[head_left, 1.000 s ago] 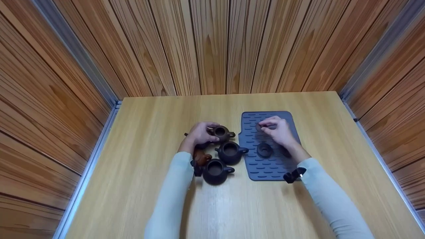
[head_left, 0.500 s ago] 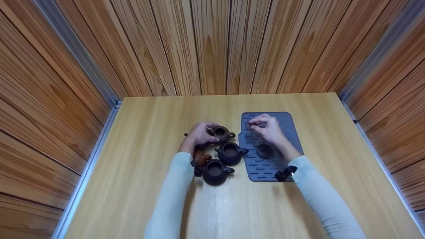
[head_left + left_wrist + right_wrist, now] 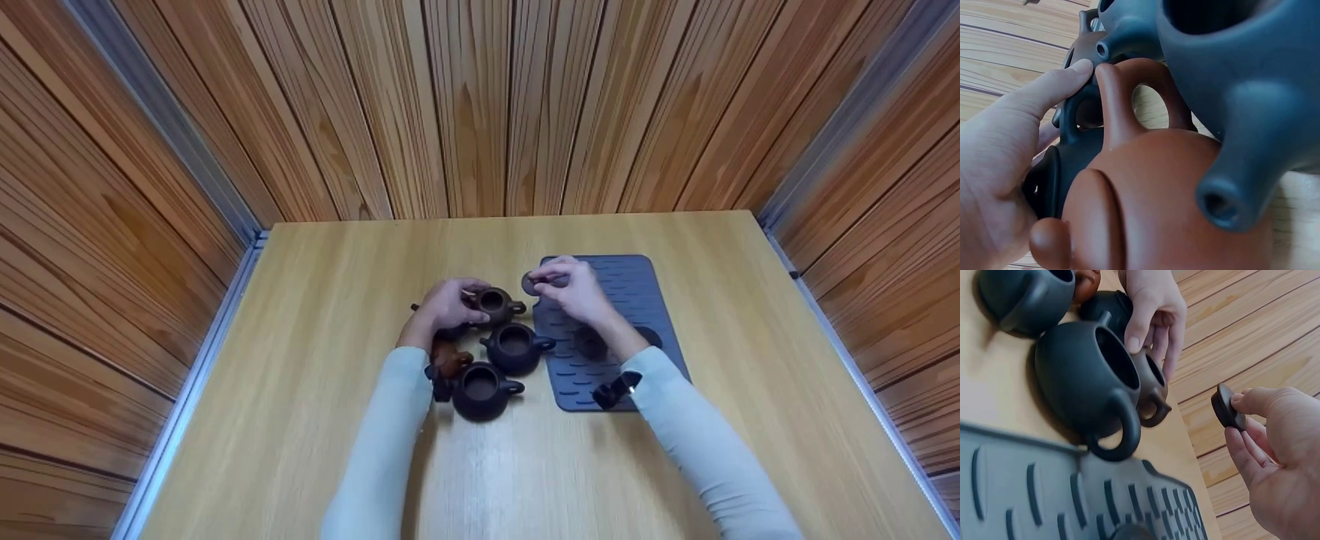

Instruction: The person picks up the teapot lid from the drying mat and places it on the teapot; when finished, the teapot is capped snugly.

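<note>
My right hand (image 3: 577, 289) pinches a small dark brown teapot lid (image 3: 1225, 406) between thumb and fingers, raised at the mat's far left corner. The left hand (image 3: 450, 301) holds a small brown teapot (image 3: 495, 301) at the back of the group, thumb on the near side and fingers on the far side. That teapot stands lidless, its round mouth facing up and its handle toward the right. A black teapot (image 3: 1085, 146) with its lid on sits under the left palm, partly hidden.
Two lidless dark teapots, the middle one (image 3: 516, 349) and the front one (image 3: 480, 391), stand close by. A lidded reddish-brown teapot (image 3: 1157, 197) is left of them. Two dark lids, one (image 3: 590, 341) nearer the left, lie on the grey ridged mat (image 3: 622, 277).
My right hand has moved left across the mat with the lid, toward the brown teapot. The left hand keeps its hold on that teapot.
</note>
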Motion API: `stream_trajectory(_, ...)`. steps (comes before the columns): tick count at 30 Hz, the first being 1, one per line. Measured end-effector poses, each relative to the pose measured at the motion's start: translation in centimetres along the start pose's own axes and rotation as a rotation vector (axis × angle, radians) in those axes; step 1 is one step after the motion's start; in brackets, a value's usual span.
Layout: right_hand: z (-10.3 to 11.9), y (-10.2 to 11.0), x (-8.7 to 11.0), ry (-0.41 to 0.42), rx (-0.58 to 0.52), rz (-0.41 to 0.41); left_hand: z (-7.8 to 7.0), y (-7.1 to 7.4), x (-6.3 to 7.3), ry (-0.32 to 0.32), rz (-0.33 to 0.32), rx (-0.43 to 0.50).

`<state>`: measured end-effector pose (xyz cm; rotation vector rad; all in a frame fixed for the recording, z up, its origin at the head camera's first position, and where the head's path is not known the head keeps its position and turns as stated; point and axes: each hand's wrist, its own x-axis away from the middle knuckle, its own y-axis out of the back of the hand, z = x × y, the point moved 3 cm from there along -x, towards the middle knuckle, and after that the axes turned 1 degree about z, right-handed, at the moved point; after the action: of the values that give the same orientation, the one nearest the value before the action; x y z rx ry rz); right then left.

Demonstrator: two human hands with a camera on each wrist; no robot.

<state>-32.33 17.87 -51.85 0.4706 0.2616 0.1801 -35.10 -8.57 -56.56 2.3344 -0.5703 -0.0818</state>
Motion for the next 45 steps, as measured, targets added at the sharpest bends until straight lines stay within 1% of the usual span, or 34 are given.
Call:
stream_trajectory(1,0.2,-0.2,-0.1,0.007,-0.003,0.0,0.3,-0.1,-0.2,-0.006,0.007,0.007)
stream_trajectory(3,0.6,-0.6,-0.3,0.012,-0.002,0.004,1.7,-0.5,-1.1,-0.027,0.003,0.005)
stream_trajectory(5,0.8,-1.1,-0.5,0.011,0.002,0.01,2.8,-0.8,-1.8,-0.026,0.005,0.005)
stream_trajectory(6,1.0,-1.3,-0.6,0.009,0.0,0.015,2.5,-0.7,-1.6,-0.018,0.0,0.003)
stream_trajectory(7,1.1,-1.5,-0.6,0.004,-0.004,0.019,3.2,-1.0,-2.0,-0.03,-0.007,-0.002)
stream_trajectory(8,1.3,-1.6,-0.7,-0.003,-0.008,0.023,3.5,-1.1,-2.2,-0.036,-0.006,-0.009)
stream_trajectory(9,1.4,-1.8,-0.8,-0.008,-0.014,0.027,3.3,-0.9,-2.0,-0.034,0.004,-0.005)
stream_trajectory(10,1.5,-2.0,-0.9,-0.016,-0.021,0.03,3.4,-1.0,-2.2,-0.025,0.006,-0.005)
stream_trajectory(12,1.8,-2.4,-1.1,-0.028,-0.034,0.038,3.9,-1.2,-2.5,-0.033,-0.003,-0.015)
stream_trajectory(14,1.9,-2.7,-1.3,-0.031,-0.038,0.047,4.0,-1.2,-2.7,-0.016,0.013,-0.01)
stream_trajectory(16,1.9,-3.1,-1.4,-0.025,-0.037,0.053,4.9,-1.6,-3.4,-0.014,0.0,-0.012)
stream_trajectory(18,1.9,-3.4,-1.5,-0.014,-0.028,0.056,5.6,-1.8,-3.9,-0.021,0.002,-0.01)
stream_trajectory(21,1.7,-3.9,-1.6,-0.013,-0.02,0.061,6.4,-2.2,-4.5,-0.027,-0.004,-0.007)
stream_trajectory(24,1.6,-4.3,-1.7,-0.021,-0.015,0.065,6.3,-2.2,-4.3,-0.034,-0.008,-0.016)
stream_trajectory(27,1.4,-4.7,-1.7,-0.016,-0.015,0.067,3.5,-1.1,-2.6,0.014,0.026,-0.012)
stream_trajectory(29,1.2,-4.9,-1.8,-0.012,-0.022,0.069,3.0,-0.9,-2.2,0.019,0.024,-0.012)
stream_trajectory(30,1.1,-5.0,-1.8,-0.013,-0.025,0.072,3.1,-0.9,-2.3,0.026,0.023,-0.011)
stream_trajectory(31,0.9,-5.2,-1.9,-0.015,-0.026,0.073,3.6,-1.0,-2.7,0.028,0.026,-0.006)
stream_trajectory(34,0.4,-5.6,-1.9,-0.02,-0.028,0.071,6.5,-2.1,-4.5,-0.011,-0.005,-0.019)
stream_trajectory(35,0.2,-5.7,-1.9,-0.021,-0.025,0.067,6.7,-2.2,-4.7,-0.007,-0.001,-0.022)
stream_trajectory(36,0.1,-5.8,-1.8,-0.021,-0.022,0.063,7.2,-2.4,-5.1,-0.019,0.001,-0.019)
stream_trajectory(37,0.0,-5.9,-1.7,-0.02,-0.023,0.059,6.8,-2.3,-4.9,-0.014,0.007,-0.016)
stream_trajectory(40,-0.5,-6.1,-1.6,-0.012,-0.028,0.046,5.0,-1.7,-3.7,0.003,0.006,-0.013)
stream_trajectory(42,-0.7,-6.2,-1.5,-0.013,-0.038,0.042,4.4,-1.5,-3.3,0.008,0.007,-0.009)
stream_trajectory(43,-0.8,-6.3,-1.5,-0.014,-0.045,0.042,3.9,-1.2,-2.9,0.022,0.007,-0.007)
stream_trajectory(45,-0.9,-6.5,-1.4,-0.018,-0.052,0.039,4.0,-1.3,-2.9,0.019,-0.002,-0.003)
